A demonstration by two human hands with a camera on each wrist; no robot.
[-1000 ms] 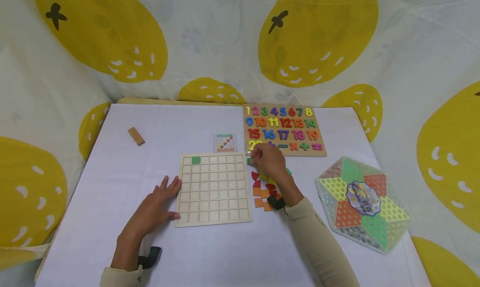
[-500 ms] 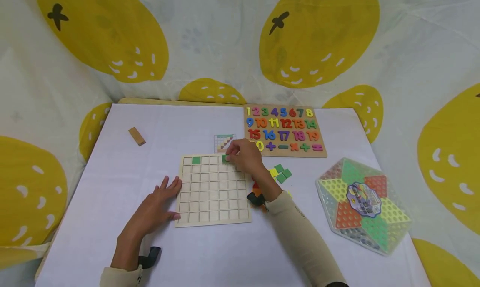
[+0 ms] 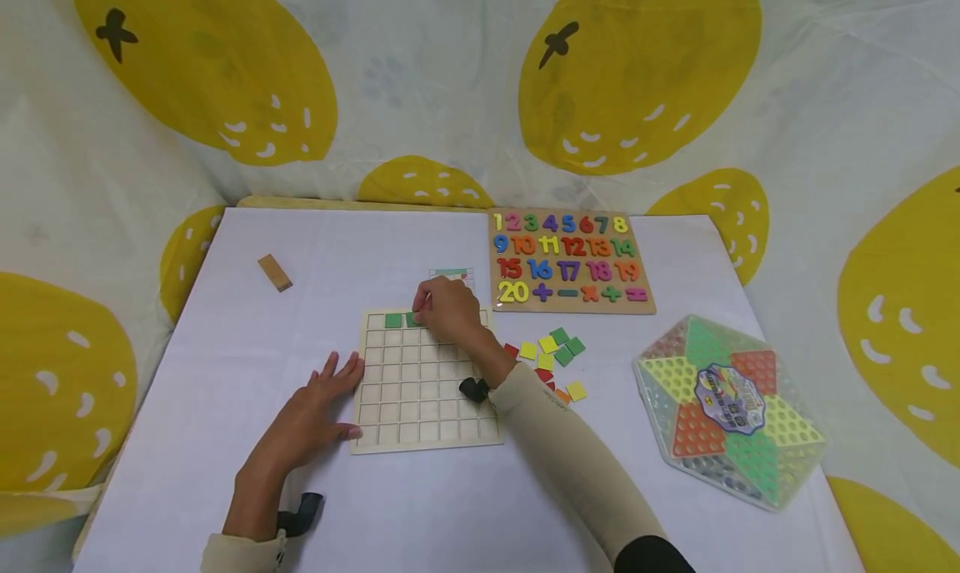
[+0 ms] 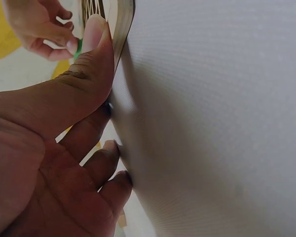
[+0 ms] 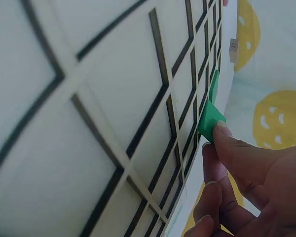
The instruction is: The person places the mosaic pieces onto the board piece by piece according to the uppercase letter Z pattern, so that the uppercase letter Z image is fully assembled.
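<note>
My right hand (image 3: pixel 450 311) pinches a green square tile (image 5: pixel 210 120) between thumb and fingers at the far row of the wooden grid board (image 3: pixel 427 390). In the right wrist view the tile is tilted over a cell, right beside another green tile (image 3: pixel 393 321) that lies in the board. My left hand (image 3: pixel 318 406) rests at the board's left edge with its fingers spread. Its thumb (image 4: pixel 96 54) touches the rim in the left wrist view, and the other fingertips are down by the table.
Loose green, yellow, red and orange tiles (image 3: pixel 546 361) lie right of the board, partly behind the right arm. A number board (image 3: pixel 647 305) and a half-covered pattern card (image 3: pixel 453 271) are behind. A hexagonal game board (image 3: pixel 727 398) lies right, a small wooden block (image 3: pixel 274 273) far left.
My right hand has moved left from beside the tile pile, carrying the green tile across the board's far row to beside the other green tile. The left hand has stayed still.
</note>
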